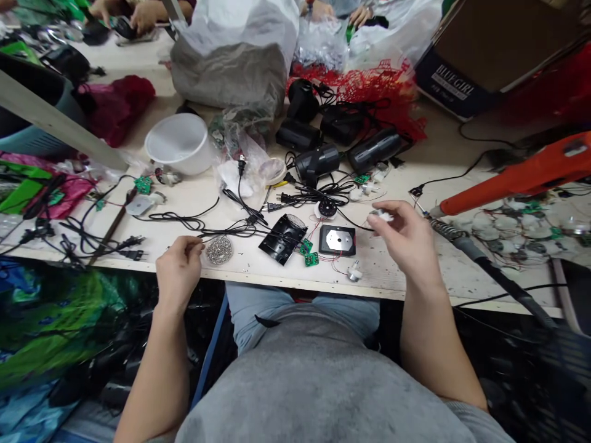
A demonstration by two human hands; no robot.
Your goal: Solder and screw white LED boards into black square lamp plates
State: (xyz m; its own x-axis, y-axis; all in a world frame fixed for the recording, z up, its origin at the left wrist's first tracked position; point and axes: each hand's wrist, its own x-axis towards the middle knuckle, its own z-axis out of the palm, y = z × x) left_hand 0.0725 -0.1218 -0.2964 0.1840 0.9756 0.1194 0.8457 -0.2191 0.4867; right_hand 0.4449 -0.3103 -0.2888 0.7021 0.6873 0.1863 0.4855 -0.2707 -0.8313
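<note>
Everything here is placed from the black square plate [337,240] with a central hole, lying on the desk [392,271] near its front edge.

Far to the plate's left lie a pink bag [55,191] and a tangle of black power cords with plugs [132,242]. Beyond them, further from the person, sits a white plastic bowl [178,144], tipped on its side. Closer in, the left hand [178,271] hangs just above the desk's front edge, its fingers [196,245] pinched together; whether they grip a thin black wire, I cannot tell. Just right of those fingers is a round pad of metal wool [219,250].

Immediately left of the plate lie a glossy black casing [282,239], tilted on the cables, and 2 small green circuit boards [308,253] trailing thin red wires. Behind the plate stand black cylindrical lamp housings [318,163] on red netting's near side.

To the plate's right, the right hand [401,240] is raised off the desk, its fingers closed on a small white part [381,215]. Further right rest a soldering iron [462,246] and an orange power tool [517,178]. At the far edge, well beyond the plate, a co-worker's hands [143,15] are at work.
</note>
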